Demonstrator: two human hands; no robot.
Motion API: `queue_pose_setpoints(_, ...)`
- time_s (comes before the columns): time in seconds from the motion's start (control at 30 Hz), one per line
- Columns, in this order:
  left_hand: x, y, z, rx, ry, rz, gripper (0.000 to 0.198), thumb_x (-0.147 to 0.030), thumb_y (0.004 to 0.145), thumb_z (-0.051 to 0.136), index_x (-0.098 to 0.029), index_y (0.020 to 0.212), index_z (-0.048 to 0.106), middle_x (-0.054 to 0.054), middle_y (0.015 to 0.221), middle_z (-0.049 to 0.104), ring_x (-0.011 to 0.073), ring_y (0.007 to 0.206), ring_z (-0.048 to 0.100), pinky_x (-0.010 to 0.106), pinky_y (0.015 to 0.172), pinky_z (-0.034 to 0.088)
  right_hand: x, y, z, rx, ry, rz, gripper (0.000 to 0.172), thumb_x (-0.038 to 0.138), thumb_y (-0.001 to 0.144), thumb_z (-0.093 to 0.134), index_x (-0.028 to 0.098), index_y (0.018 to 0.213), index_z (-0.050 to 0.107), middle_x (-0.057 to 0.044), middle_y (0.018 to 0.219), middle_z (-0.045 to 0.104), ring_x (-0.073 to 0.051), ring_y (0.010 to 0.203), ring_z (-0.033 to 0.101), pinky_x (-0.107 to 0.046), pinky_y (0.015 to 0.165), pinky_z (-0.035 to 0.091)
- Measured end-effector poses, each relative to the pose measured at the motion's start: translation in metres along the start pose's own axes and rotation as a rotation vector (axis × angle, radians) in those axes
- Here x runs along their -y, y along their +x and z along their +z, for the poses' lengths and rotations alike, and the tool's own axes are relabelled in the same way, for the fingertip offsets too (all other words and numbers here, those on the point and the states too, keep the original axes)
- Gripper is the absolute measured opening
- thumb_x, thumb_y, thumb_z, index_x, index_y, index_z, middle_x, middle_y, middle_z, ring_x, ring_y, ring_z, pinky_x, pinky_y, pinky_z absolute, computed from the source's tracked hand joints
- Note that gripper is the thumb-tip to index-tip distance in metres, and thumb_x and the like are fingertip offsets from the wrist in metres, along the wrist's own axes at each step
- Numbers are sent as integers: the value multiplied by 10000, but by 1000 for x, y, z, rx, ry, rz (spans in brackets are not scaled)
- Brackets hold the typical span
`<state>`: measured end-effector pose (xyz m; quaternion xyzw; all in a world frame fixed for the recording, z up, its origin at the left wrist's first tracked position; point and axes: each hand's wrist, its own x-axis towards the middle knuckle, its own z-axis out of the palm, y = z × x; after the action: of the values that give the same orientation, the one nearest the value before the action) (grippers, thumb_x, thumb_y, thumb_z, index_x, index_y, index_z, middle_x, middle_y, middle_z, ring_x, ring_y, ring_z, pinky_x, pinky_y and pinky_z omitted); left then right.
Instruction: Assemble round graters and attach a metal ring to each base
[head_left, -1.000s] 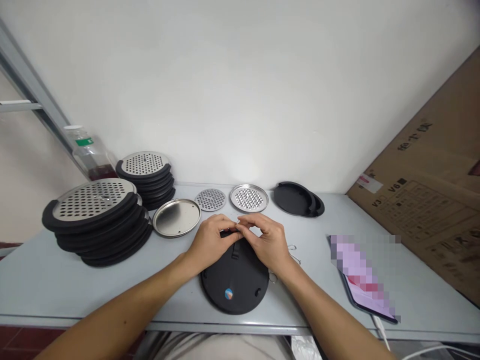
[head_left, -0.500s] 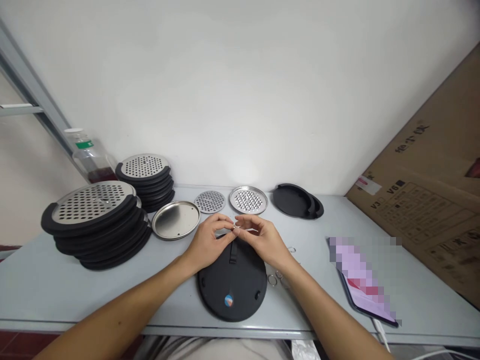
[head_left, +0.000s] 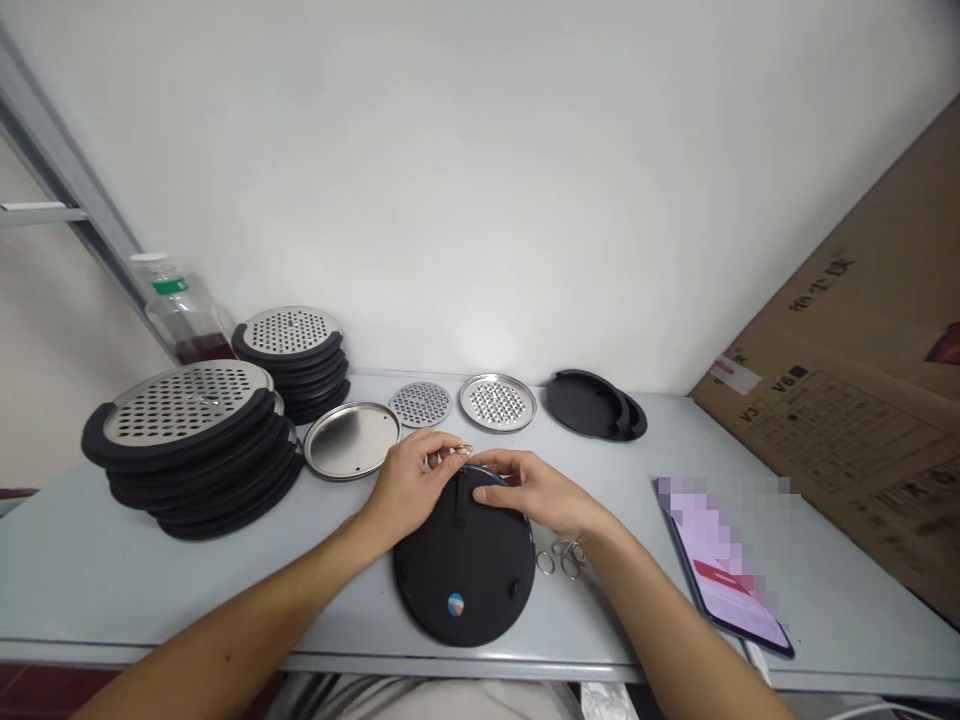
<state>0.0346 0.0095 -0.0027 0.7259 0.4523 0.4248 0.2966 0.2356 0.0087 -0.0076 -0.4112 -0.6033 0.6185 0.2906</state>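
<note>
A round black grater base (head_left: 465,560) lies face down at the table's front, a small round sticker near its lower edge. Over its far left edge, my left hand (head_left: 416,485) pinches a small metal ring (head_left: 464,450) between thumb and fingertips. My right hand (head_left: 529,487) grips the base's far right rim, thumb on the black back and fingers behind the edge. Beside my right wrist lie several loose metal rings (head_left: 570,565), partly covered by the forearm.
Stacked graters with black rims (head_left: 195,450) stand left, another stack (head_left: 292,360) behind them. A steel dish (head_left: 352,440), perforated disc (head_left: 420,404), grater plate (head_left: 498,402) and black trays (head_left: 592,402) line the back. A phone (head_left: 724,570) and cardboard box (head_left: 847,400) are right.
My right hand has left the ring and moved down onto the base's rim. The ring stays in my left fingers. More of the loose rings now show.
</note>
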Motion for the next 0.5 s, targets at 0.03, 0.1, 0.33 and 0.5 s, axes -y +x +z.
queue_pose_setpoints(0.03, 0, 0, 0, -4, -32, -34, 151, -304, 884, 585, -203, 886, 697, 14, 856, 669, 160, 793, 586, 263, 740, 437, 1, 0, 0, -13, 27, 7, 454, 409, 747, 757, 223, 1153, 677, -64, 1056, 696, -216, 946, 643, -350, 842, 513)
queue_pose_setpoints(0.1, 1, -1, 2, 5, -129, -100, 184, -343, 891, 574, -198, 903, 685, 13, 859, 667, 159, 793, 586, 258, 747, 435, 3, 1, 0, -37, 118, 32, 423, 464, 800, 694, 202, 1133, 690, -74, 1024, 703, -196, 896, 642, -315, 783, 521)
queue_pose_setpoints(0.33, 3, 4, 7, -12, -715, -340, 236, -419, 880, 590, -188, 904, 632, -21, 743, 567, 114, 741, 530, 215, 745, 419, 9, -1, -1, 1, 432, 42, 343, 317, 793, 702, 143, 1088, 691, -84, 934, 695, -175, 782, 655, -324, 723, 548)
queue_pose_setpoints(0.5, 2, 8, 1, 70, -862, -458, 330, -507, 816, 641, -186, 887, 622, -9, 761, 612, 135, 726, 587, 242, 728, 464, 3, 1, 5, 28, 215, -114, 491, 207, 683, 792, 220, 1159, 670, -66, 1118, 664, -218, 996, 609, -380, 873, 499)
